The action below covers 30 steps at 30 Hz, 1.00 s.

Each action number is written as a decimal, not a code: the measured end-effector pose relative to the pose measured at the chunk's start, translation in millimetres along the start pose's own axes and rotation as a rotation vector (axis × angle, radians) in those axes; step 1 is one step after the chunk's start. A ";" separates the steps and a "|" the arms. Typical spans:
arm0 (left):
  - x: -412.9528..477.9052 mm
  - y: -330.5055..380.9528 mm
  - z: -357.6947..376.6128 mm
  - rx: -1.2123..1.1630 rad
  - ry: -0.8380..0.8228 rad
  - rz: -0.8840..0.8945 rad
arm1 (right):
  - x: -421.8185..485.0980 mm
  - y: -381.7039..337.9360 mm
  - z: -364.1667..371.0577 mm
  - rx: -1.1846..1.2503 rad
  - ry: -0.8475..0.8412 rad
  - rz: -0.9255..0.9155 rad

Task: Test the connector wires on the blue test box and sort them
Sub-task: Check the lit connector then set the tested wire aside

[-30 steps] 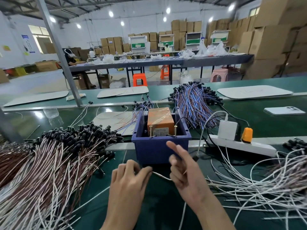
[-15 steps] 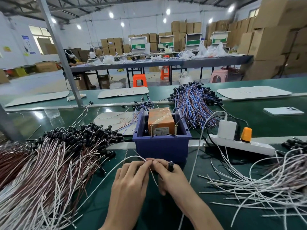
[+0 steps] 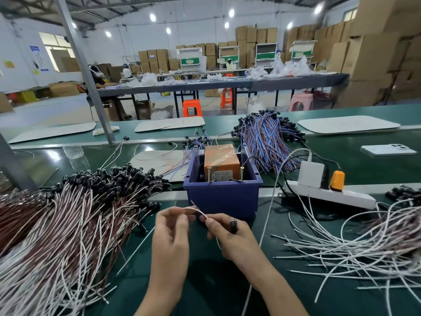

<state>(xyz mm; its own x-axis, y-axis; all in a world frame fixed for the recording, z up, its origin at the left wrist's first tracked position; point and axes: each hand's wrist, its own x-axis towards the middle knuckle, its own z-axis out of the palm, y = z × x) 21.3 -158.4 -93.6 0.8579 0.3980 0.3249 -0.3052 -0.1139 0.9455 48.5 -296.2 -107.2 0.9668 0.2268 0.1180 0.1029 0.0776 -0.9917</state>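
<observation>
1. Vs 0.5 s ago: my L hand [image 3: 169, 233] and R hand [image 3: 230, 238] are now sitting further apart, and the wire [image 3: 196, 210] is stretching between them.
2. Wire is running L-R, slightly arched, just in front of the blue test box [image 3: 222, 197]; its free tip is pointing up-left.
3. L fingers are pinching the wire near the tip. R fingers are curling round it, with the black connector [image 3: 233, 225] poking upward.

Bright overhead ceiling lamps [image 3: 152, 17], glare on the glossy green table [image 3: 52, 156], wide-angle edge warping.
</observation>
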 end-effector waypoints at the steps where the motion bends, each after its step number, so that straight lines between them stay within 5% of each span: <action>1: 4.2 0.8 -1.6 -0.117 0.038 -0.087 | 0.1 0.5 -0.1 -0.002 0.000 -0.004; 5: 19.8 5.9 -12.4 -0.486 0.126 -0.295 | -0.6 0.4 0.3 0.007 -0.035 -0.003; 10: 26.0 14.0 -26.0 -0.639 0.137 -0.242 | -0.6 -1.5 -2.6 0.069 0.007 0.042; 15: 17.8 16.9 -26.7 -0.316 0.028 -0.041 | 0.1 -0.6 -5.2 0.075 -0.049 0.035; 21: -2.1 2.7 -18.3 0.359 -0.098 0.398 | -1.3 -1.1 -4.8 -0.014 -0.048 0.020; 30: 10.9 -3.5 -22.1 0.348 0.077 0.257 | -3.8 -5.6 -3.8 0.076 0.027 -0.027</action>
<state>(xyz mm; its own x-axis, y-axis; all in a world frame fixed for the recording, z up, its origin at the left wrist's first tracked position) 22.5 -133.5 -93.9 0.7349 0.3816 0.5607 -0.3362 -0.5129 0.7898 45.1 -301.2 -102.3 0.9699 0.1976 0.1423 0.1119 0.1574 -0.9812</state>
